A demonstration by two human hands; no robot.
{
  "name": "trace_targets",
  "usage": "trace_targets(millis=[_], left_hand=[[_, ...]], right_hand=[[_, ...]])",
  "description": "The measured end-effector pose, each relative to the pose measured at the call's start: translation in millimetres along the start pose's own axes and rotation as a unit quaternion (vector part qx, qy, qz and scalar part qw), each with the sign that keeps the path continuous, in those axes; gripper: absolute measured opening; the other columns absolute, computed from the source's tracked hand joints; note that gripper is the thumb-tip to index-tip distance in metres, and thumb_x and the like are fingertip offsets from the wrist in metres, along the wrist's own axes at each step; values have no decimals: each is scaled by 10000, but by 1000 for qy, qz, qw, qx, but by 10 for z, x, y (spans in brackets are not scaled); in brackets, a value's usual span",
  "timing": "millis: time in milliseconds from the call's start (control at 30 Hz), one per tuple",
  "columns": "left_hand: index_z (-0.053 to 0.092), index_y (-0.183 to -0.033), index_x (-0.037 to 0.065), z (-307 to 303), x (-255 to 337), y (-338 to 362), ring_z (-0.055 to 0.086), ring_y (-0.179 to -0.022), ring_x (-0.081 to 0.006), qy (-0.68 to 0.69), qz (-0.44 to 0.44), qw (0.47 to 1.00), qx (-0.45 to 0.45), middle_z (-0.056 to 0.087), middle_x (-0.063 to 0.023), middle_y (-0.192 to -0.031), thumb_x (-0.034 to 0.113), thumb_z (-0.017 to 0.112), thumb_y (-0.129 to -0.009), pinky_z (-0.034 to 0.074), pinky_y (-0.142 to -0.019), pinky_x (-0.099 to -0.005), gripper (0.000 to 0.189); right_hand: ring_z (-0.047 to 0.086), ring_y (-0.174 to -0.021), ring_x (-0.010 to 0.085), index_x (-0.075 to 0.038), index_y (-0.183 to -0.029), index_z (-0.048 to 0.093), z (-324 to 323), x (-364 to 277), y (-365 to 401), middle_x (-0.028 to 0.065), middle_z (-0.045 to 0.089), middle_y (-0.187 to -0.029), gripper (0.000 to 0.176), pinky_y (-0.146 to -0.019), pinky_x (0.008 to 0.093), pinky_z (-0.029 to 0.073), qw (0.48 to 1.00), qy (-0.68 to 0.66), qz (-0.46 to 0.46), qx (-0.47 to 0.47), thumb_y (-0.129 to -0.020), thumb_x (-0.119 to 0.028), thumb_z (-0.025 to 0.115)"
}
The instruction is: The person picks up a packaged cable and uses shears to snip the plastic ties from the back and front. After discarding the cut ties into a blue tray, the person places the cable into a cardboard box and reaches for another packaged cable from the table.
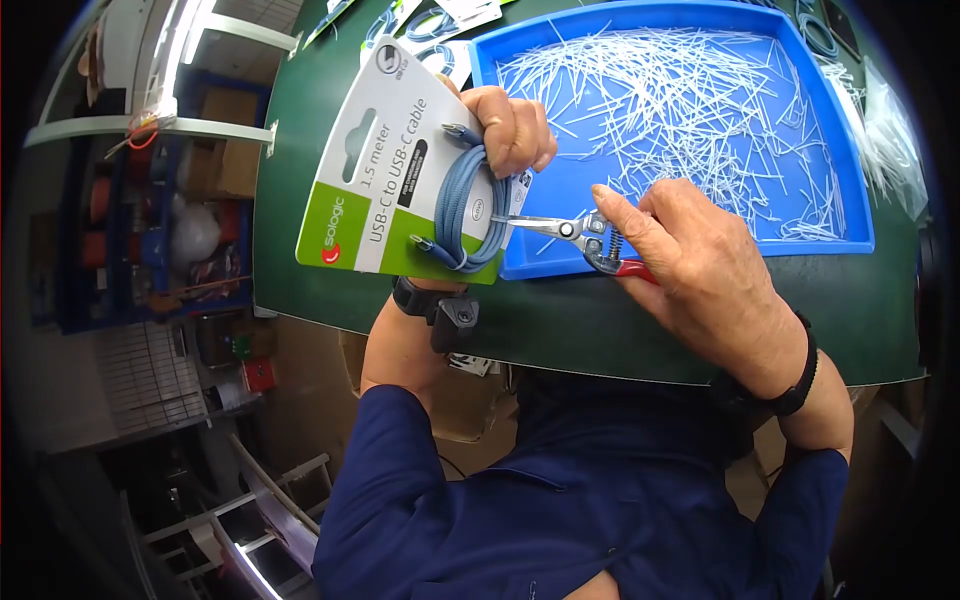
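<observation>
A white and green card (350, 200) printed "USB-C to USB-C cable" carries a coiled blue cable (455, 200). My left hand (510, 130) is closed on the card at its upper right edge, with curled fingers showing and the rest behind the card. Small cutters with red handles (575, 228) are held in my right hand (700, 265). Their narrow metal tips reach the right side of the coil. Whether the blades touch the cable or a tie there is too small to tell.
A blue tray (855, 200) full of thin white strips (680, 100) lies behind my hands on the green table (600, 320). More carded cables (435, 25) are at the back. Clear plastic bags (895, 130) lie right of the tray. Shelves stand at the left.
</observation>
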State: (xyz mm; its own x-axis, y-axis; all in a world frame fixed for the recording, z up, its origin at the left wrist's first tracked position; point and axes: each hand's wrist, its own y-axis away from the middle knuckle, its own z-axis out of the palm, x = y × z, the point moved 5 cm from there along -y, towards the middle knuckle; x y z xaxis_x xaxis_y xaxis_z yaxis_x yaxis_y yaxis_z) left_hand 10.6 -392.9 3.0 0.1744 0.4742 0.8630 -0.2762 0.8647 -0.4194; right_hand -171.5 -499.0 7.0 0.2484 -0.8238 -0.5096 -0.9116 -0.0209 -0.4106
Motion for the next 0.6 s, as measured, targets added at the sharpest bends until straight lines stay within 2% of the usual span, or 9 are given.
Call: trace_targets(millis=[267,433,600], left_hand=[[546,-734,158,40,24,-61,409,-678,-154,127,1,991,-46,507,7,-663,492,113,-1155,429,-712,-350,690],[554,-739,154,-19,-15,-41,413,-681,-152,117,11,991,-57,509,5,-662,494,128,-1155,429,-710,-347,686],[547,-738,149,-28,-52,-6,407,-682,-152,108,14,994,-14,506,1,-661,503,151,-1154,418,-701,-346,675]], right_hand=[[608,-791,273,-74,-1379,647,-60,71,-47,98,580,-904,722,-669,394,527,999,-36,-7,-12,-687,-4,841],[612,-788,272,-76,-1379,648,-59,27,-41,97,586,-902,719,-660,391,525,999,10,-28,17,-688,5,835],[617,-777,273,-65,-1378,649,-16,47,-8,101,598,-912,703,-658,396,525,999,37,-32,24,-703,19,823]])
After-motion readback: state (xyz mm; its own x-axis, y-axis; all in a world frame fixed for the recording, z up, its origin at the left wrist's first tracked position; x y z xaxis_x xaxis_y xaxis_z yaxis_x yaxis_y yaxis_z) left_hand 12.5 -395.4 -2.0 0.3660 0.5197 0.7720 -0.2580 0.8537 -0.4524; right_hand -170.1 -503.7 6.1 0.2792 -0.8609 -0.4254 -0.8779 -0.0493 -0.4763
